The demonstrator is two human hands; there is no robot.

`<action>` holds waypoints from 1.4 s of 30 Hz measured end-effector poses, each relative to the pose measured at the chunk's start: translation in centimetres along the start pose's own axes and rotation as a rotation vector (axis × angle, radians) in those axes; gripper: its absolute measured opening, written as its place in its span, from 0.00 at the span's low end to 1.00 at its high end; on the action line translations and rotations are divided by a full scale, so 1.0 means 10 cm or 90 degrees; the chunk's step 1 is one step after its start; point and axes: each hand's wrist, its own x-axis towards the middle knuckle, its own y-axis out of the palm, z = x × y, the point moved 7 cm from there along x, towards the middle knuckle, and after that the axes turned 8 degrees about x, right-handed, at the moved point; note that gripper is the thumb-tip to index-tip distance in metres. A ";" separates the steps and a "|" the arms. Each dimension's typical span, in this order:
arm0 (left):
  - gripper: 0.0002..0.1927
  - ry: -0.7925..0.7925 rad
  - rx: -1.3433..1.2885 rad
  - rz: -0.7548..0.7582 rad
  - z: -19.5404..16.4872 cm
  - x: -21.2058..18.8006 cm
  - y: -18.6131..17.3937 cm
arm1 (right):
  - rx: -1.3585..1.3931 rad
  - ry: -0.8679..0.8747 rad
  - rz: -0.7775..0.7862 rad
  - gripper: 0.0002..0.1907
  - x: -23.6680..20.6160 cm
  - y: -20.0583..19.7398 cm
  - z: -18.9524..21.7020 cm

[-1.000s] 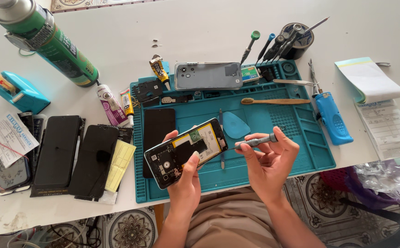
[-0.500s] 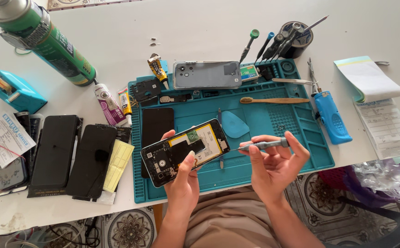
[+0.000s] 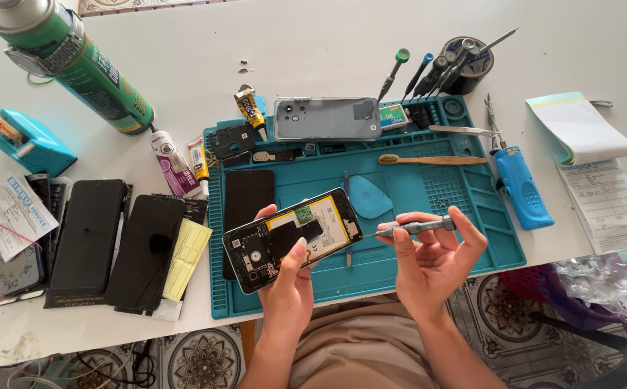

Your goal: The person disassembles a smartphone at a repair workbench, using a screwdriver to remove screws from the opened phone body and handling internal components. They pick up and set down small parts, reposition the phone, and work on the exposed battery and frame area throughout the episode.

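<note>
Near the lower middle of the frame, the person's left hand [image 3: 288,284] grips an opened smartphone [image 3: 293,239] from beneath, thumb pressed on its lower edge, fingers wrapped behind. The phone's back is off, showing a dark battery with a yellow label and a small green board. It is held tilted above a teal repair mat [image 3: 429,238], not resting on it.

Just to the right, the right hand [image 3: 436,256] pinches a slim grey screwdriver [image 3: 411,228] between thumb and fingertips. The shaft lies nearly level, its tip pointing left toward the phone's right edge. Whether the tip sits in a screw is too small to tell.

Doing this well seems to call for a steady phone, the driver square to the screw head, and light turns from the fingertips.

On the mat behind the hands lie a black phone screen [image 3: 247,198], a blue triangular pick [image 3: 368,196], a grey phone back cover [image 3: 326,119] and a bamboo toothbrush [image 3: 432,160]. A blue-handled tool [image 3: 521,186] rests at the mat's right edge. A pot of screwdrivers [image 3: 465,61] stands at upper right.

On the white table [image 3: 313,43], a green spray can [image 3: 76,65] lies at upper left, with a teal tape dispenser [image 3: 25,142] below it. Dark phone screens [image 3: 112,241] sit at the left. A notepad [image 3: 580,130] lies at far right.
</note>
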 end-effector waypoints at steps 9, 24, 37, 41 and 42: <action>0.35 -0.004 0.009 0.002 0.00 0.01 0.01 | -0.014 -0.018 0.023 0.34 0.00 0.02 0.01; 0.34 0.053 0.174 0.008 0.03 -0.02 0.02 | -0.008 0.038 0.121 0.30 0.02 0.12 -0.12; 0.34 0.073 0.161 0.004 0.01 -0.04 0.01 | -0.117 0.091 0.098 0.29 0.07 0.11 -0.14; 0.36 0.028 0.142 -0.016 0.05 -0.04 0.01 | -0.023 0.068 0.123 0.28 0.11 0.18 -0.03; 0.37 0.001 0.121 -0.011 0.05 -0.05 0.02 | -0.013 0.072 0.112 0.29 0.12 0.17 0.01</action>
